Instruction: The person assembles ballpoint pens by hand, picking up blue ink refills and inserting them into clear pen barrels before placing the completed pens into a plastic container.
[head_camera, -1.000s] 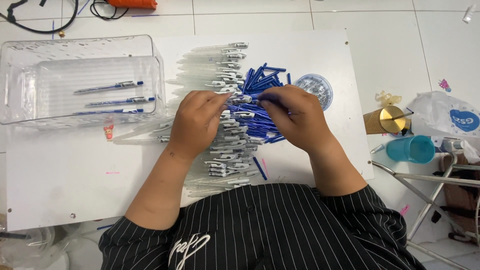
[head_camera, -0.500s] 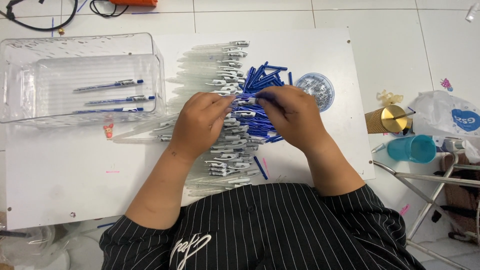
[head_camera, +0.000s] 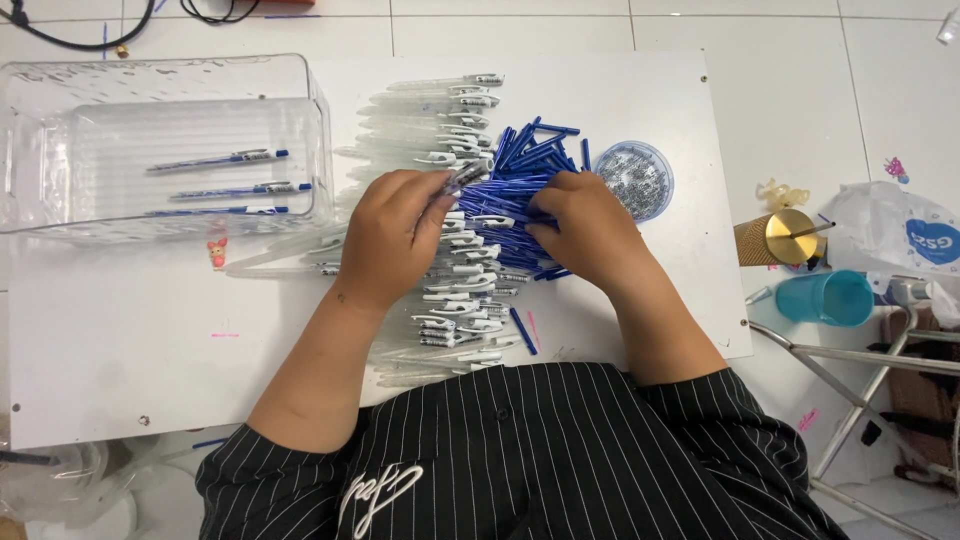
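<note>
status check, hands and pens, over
Left hand pinching a clear pen barrel. Right hand on the blue refill pile. Three finished pens in clear bin. Nothing blocking.

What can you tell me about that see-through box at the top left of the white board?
The clear plastic bin is rectangular, with tall transparent walls and rounded corners, open at the top. It sits upright on the upper left of the white board, its right wall close beside the pile of clear pen barrels. Three assembled pens with blue ink tubes lie inside on its floor, roughly parallel. Neither hand touches it.
</note>
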